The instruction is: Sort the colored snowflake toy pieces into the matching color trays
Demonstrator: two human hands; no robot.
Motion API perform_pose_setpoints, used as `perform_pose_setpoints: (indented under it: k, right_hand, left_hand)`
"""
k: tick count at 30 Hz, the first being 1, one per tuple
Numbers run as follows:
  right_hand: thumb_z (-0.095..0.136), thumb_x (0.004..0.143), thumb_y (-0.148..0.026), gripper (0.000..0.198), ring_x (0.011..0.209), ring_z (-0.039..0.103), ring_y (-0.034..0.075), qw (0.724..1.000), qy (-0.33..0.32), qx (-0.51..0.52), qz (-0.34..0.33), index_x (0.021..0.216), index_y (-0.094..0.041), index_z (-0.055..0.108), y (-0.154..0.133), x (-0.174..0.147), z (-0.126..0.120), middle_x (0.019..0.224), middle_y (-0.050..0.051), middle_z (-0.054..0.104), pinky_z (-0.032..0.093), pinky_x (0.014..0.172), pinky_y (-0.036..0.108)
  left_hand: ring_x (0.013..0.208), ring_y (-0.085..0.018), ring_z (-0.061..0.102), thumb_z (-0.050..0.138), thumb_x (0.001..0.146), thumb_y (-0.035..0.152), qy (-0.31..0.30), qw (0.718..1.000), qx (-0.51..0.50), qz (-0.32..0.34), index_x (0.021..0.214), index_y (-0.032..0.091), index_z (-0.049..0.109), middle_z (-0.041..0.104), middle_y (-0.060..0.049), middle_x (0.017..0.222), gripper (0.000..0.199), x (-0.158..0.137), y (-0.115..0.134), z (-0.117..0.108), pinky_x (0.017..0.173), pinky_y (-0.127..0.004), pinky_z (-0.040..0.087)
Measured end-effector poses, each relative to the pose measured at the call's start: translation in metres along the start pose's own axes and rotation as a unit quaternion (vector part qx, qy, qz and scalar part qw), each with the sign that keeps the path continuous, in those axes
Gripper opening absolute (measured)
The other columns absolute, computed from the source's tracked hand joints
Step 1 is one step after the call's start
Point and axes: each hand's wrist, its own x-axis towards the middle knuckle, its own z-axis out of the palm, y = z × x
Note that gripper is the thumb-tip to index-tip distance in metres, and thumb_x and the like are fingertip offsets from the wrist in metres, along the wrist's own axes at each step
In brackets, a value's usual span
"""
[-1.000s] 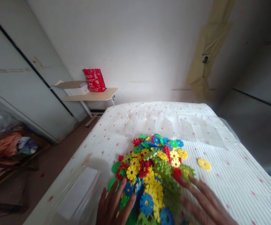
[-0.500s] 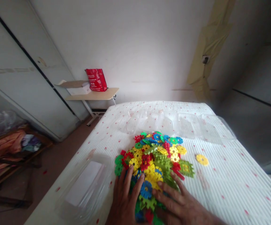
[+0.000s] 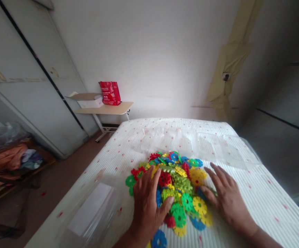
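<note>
A heap of colourful plastic interlocking discs (image 3: 179, 182), red, yellow, green and blue, with some square pieces among them, lies on the white bed cover. Across the heap's left side rests my left hand (image 3: 148, 198), its fingers apart and its thumb over a light green piece. My right hand (image 3: 225, 194) is at the heap's right edge, fingers spread, the thumb by a dark blue piece. Neither hand has a piece gripped. Nearer to me, a blue disc (image 3: 159, 239) lies beside the left wrist. Both palms hide some pieces.
A clear plastic container (image 3: 95, 210) with a white sheet is on the left of the bed (image 3: 113, 162). Clear trays (image 3: 208, 146) lie behind the heap. Farther back, a small table (image 3: 120, 107) bears a red bag (image 3: 110, 93) and a white box (image 3: 89, 102).
My right hand has moved right and away, to the heap's outer edge; my left has shifted slightly forward. Near pieces are rearranged, and the lone yellow disc no longer shows apart.
</note>
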Motion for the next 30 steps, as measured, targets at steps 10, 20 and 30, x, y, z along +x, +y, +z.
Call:
perform_pose_setpoints:
  k: [10,20,30]
  right_hand:
    - [0.044,0.085,-0.048,0.06,0.106,0.05,0.027,0.99,-0.083,0.103,0.042,0.138,-0.023,0.03,-0.027,0.015,0.023,0.121,0.01,0.055,0.042,0.089,0.046]
    - [0.045,0.085,-0.047,0.061,0.117,0.047,0.026,0.967,-0.07,0.238,0.063,0.138,-0.022,0.029,-0.074,0.032,0.03,0.129,0.012,0.048,0.043,0.094,0.044]
    - [0.047,0.084,-0.044,0.053,0.122,0.041,0.025,0.904,-0.027,0.402,0.142,0.131,-0.024,0.036,-0.098,0.04,0.028,0.131,0.009,0.044,0.037,0.099,0.044]
  left_hand:
    - [0.128,-0.031,0.032,0.042,0.084,0.048,-0.033,0.989,0.023,-0.142,0.139,0.015,0.027,0.037,-0.017,0.14,0.066,0.007,-0.019,0.02,0.1,-0.05,0.03]
    - [0.121,-0.028,0.041,0.051,0.078,0.048,-0.017,0.982,-0.094,-0.161,0.136,0.016,0.031,0.047,-0.014,0.13,0.068,0.018,0.0,0.012,0.101,-0.046,0.032]
    - [0.13,-0.023,0.033,0.054,0.078,0.03,0.014,0.923,-0.329,-0.198,0.135,0.018,0.031,0.037,-0.011,0.14,0.063,0.028,0.017,0.018,0.108,-0.041,0.027]
